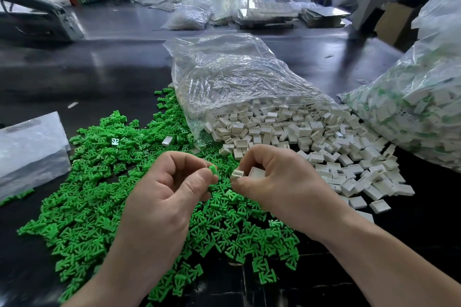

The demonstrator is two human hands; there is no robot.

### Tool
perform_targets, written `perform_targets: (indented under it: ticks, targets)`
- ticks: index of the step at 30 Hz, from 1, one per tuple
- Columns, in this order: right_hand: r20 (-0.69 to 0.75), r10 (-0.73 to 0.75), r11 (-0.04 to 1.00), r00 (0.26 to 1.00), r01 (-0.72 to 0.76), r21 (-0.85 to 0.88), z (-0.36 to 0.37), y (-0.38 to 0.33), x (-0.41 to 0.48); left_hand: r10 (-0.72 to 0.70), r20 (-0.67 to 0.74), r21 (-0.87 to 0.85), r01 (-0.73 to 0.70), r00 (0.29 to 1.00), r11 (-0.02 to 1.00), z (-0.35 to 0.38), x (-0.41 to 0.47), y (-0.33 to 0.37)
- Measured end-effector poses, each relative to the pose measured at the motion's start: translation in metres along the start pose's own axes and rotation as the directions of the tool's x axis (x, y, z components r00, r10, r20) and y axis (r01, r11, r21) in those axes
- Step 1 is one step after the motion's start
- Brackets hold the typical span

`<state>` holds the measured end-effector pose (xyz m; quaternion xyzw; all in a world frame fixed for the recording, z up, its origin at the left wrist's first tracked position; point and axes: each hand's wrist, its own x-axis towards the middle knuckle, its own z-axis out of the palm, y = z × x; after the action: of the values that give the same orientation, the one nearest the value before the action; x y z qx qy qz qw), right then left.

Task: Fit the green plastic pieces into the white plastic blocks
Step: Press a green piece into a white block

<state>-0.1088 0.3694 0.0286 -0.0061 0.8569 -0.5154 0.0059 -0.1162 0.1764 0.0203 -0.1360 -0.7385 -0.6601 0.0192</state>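
Observation:
A wide heap of green plastic pieces (99,182) covers the dark table in front of me. White plastic blocks (311,137) spill from a clear bag (237,77) to the right of it. My left hand (164,192) pinches one green piece (213,170) between thumb and forefinger. A few centimetres to its right, my right hand (277,182) pinches a white block (237,173) at its fingertips and keeps a second white block (257,172) tucked under its curled fingers. The green piece and the pinched block are close but apart.
A big bulging bag (424,97) packed with white blocks, green showing inside, stands at the right edge. A flat clear bag (30,142) lies at the left. One white block (167,140) rests on the green heap. Bags and trays crowd the far table.

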Motion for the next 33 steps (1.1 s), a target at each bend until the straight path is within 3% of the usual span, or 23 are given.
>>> perform_targets:
  ticks: [6, 12, 17, 23, 25, 28, 33]
  targets:
    - [0.216, -0.069, 0.971, 0.974, 0.016, 0.239, 0.002, -0.005, -0.006, 0.034, 0.003, 0.053, -0.034, 0.999, 0.998, 0.004, -0.004, 0.008]
    - [0.285, -0.062, 0.877, 0.956, -0.084, 0.474, 0.000, -0.005, -0.008, 0.022, -0.005, 0.018, -0.022, 1.000, 1.000, 0.001, -0.003, 0.007]
    - [0.277, -0.054, 0.849, 0.959, -0.102, 0.519, -0.002, -0.006, -0.010, 0.025, 0.013, 0.024, -0.025, 1.000, 0.999, 0.000, -0.004, 0.006]
    - [0.299, -0.050, 0.885, 0.953, -0.096, 0.455, -0.003, -0.008, -0.011, 0.044, 0.046, 0.049, -0.047, 0.998, 0.998, 0.001, -0.004, 0.005]
    - [0.302, -0.045, 0.840, 0.952, -0.127, 0.527, -0.002, -0.009, -0.011, 0.024, 0.057, -0.013, -0.024, 0.998, 1.000, -0.001, -0.003, 0.005]
    - [0.317, -0.041, 0.776, 0.948, -0.170, 0.608, -0.001, -0.011, -0.011, -0.049, 0.109, -0.240, 0.075, 0.993, 0.968, -0.002, -0.002, 0.005]
    - [0.380, -0.067, 0.772, 0.923, -0.193, 0.606, -0.001, -0.015, -0.014, -0.159, 0.370, -0.513, 0.344, 0.916, 0.787, 0.001, -0.001, 0.007]
